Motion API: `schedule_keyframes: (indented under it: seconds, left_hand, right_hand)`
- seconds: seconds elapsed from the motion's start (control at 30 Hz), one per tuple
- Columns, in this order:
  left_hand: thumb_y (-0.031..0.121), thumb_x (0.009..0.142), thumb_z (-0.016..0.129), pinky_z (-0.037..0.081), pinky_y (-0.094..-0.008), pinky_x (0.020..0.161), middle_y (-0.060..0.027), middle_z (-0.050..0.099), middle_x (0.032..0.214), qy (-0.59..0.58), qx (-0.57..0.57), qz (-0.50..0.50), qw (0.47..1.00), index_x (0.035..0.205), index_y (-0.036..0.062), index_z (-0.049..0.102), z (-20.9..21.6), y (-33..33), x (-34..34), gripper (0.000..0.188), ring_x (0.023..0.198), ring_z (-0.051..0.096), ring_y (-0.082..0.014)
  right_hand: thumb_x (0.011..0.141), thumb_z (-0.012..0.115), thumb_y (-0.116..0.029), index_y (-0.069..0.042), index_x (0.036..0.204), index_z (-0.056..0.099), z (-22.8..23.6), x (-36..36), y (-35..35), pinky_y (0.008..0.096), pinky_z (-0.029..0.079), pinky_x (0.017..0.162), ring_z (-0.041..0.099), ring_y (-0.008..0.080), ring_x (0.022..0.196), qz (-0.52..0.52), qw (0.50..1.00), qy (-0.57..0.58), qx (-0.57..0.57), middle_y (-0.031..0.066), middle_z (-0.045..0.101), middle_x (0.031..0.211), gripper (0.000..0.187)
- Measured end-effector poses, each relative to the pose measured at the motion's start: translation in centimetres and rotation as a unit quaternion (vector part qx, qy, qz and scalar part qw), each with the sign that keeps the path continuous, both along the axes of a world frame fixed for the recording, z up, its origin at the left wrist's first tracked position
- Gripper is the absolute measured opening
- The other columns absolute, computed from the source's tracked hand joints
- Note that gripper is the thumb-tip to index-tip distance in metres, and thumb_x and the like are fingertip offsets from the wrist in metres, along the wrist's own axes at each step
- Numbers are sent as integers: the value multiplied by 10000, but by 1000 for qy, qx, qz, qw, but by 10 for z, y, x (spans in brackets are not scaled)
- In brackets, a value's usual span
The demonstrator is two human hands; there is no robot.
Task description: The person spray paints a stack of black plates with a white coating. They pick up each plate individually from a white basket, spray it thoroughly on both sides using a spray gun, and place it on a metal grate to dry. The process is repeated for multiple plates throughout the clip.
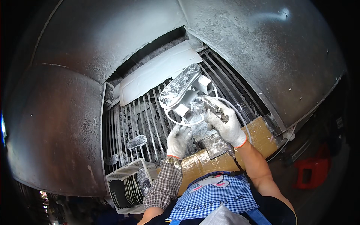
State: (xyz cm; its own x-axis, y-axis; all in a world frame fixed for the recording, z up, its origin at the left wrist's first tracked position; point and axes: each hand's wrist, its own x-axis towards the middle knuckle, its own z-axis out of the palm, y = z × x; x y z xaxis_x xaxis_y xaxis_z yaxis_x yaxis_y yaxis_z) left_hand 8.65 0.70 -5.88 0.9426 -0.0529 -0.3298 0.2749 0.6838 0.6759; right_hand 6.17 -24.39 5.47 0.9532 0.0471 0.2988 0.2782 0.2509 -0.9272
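My right hand (227,125), in a white knit glove with an orange cuff, is wrapped around a spray gun (224,118). The gun's metal knobs show above the fingers, while its front is partly hidden. Just beyond it stands a white rounded frame-like part (182,109) with block-shaped projections. A long oval panel on it is covered in shiny foil (180,86). My left hand (178,140), also gloved, has its fingers closed at the frame's near rim. Below the gun sits a grey, coated block (212,144) with crumpled foil around it.
Metal bars form a grate (150,112) inside dusty metal booth walls (67,123). A white sheet (161,71) lies at the back. Tape-covered cardboard (195,163) borders the front. Nearby are a white crate (131,167) with dark discs, a white hose (243,122) and a red stool (311,172).
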Motion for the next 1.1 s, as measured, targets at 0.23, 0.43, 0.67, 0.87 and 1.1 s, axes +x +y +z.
schedule_keyframes:
  seconds: [0.23, 0.43, 0.67, 0.87, 1.1]
  left_hand:
    - [162, 1018, 579, 575, -560, 1014, -289, 640, 1345, 24, -81, -4, 996, 1373, -67, 545, 9, -10, -1, 423, 1204, 655, -448]
    - [162, 1013, 580, 576, -555, 1014, -294, 647, 1336, 7, -57, 12, 998, 1399, -87, 542, 8, -2, 1, 461, 1209, 660, -437]
    - [200, 1011, 588, 589, -550, 1006, -266, 682, 1299, 6, -65, 31, 997, 1370, -61, 590, -1, 20, 8, 444, 1158, 692, -424]
    - [221, 1025, 578, 598, -579, 991, -298, 662, 1316, -3, -38, 64, 997, 1309, -40, 577, 9, 25, 12, 386, 1187, 670, -451]
    - [204, 1005, 603, 618, -541, 947, -273, 683, 1273, -19, -45, 106, 993, 1196, -9, 612, 16, 33, 22, 287, 1138, 696, -408]
  right_hand:
    - [1066, 673, -163, 62, 1547, 497, 7, 7, -8, 226, 524, 651, 602, 37, 734, -94, 995, -31, 4, 39, 736, 1028, 560]
    - [1062, 673, -141, 60, 1537, 506, 3, 18, -24, 213, 503, 626, 584, 35, 706, -125, 992, -22, 19, 11, 695, 947, 542]
    - [1055, 660, -91, 77, 1539, 488, 8, 12, -36, 203, 482, 621, 574, 33, 684, -174, 984, -32, 28, 18, 714, 967, 541]
    - [1071, 654, -215, 64, 1532, 492, 25, -14, -34, 226, 505, 659, 600, 68, 707, -123, 992, 21, 11, 35, 665, 890, 562]
    - [1044, 649, -86, 75, 1538, 491, 18, -20, -41, 209, 506, 640, 580, 47, 697, -178, 983, 12, 46, 23, 674, 978, 543]
